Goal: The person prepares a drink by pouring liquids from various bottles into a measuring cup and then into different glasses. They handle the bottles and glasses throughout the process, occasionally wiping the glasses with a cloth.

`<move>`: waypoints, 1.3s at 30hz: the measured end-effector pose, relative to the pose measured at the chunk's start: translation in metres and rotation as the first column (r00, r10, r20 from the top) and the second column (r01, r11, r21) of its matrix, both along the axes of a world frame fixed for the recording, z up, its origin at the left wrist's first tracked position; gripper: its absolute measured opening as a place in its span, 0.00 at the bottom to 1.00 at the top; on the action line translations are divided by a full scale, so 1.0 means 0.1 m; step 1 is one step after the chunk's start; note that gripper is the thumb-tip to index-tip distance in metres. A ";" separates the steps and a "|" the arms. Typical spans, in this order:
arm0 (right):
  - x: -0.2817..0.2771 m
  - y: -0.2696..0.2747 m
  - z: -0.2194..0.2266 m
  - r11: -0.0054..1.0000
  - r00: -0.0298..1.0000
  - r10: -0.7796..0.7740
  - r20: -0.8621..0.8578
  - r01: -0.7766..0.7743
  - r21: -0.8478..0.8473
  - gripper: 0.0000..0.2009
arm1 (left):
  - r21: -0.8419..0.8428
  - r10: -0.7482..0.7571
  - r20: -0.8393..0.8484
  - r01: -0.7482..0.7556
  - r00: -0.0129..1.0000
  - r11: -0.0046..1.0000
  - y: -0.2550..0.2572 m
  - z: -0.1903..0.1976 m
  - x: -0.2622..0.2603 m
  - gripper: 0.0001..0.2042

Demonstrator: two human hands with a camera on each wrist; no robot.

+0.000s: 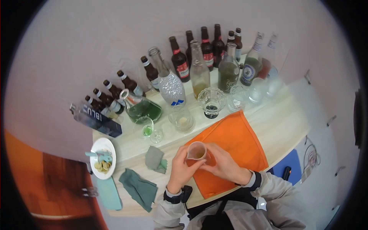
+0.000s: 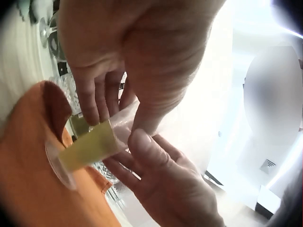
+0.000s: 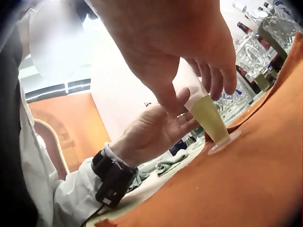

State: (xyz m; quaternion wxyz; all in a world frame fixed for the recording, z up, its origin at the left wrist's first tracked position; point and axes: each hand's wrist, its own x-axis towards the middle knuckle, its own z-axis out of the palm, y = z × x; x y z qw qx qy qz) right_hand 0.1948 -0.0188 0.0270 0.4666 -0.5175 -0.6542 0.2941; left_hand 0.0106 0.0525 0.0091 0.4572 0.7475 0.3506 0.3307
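Both hands hold a clear footed cup [image 1: 197,151] with yellowish liquid [image 2: 89,147] over an orange cloth [image 1: 234,134]. The left hand [image 1: 181,168] grips its left side in the head view, thumb in front. From the other side the right hand [image 1: 224,165] curls its thumb and fingers round it. In the right wrist view the cup's round foot [image 3: 225,143] is at the cloth, and the cup [image 3: 209,119] looks tilted there; whether the foot touches the cloth I cannot tell.
Behind stand brown bottles [image 1: 179,61], a textured bottle [image 1: 171,88], a green-filled decanter [image 1: 143,110] and a cut-glass goblet [image 1: 211,102]. To the left lie a white plate [image 1: 96,171] with food, a grey cloth [image 1: 153,158] and a green cloth [image 1: 138,188].
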 end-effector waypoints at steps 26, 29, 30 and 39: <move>1.00 -0.79 -0.17 0.895 0.894 -0.446 -0.046 0.446 -0.013 0.28 | 0.114 0.100 0.143 -0.116 0.985 0.987 2.13 1.24 1.59 0.22; 1.02 -0.83 -0.14 0.902 0.900 -0.431 -0.058 0.433 0.009 0.28 | 0.136 0.092 0.210 -0.123 0.973 0.983 2.20 1.18 1.53 0.21; 1.00 -0.86 -0.17 0.893 0.890 -0.450 -0.071 0.451 0.000 0.29 | 0.148 0.083 0.246 -0.122 0.966 0.981 2.20 1.20 1.52 0.19; 0.89 -1.47 -0.41 0.835 0.827 -0.548 0.127 0.549 0.031 0.31 | 0.489 0.098 0.404 -0.305 0.910 0.817 1.83 2.41 1.36 0.14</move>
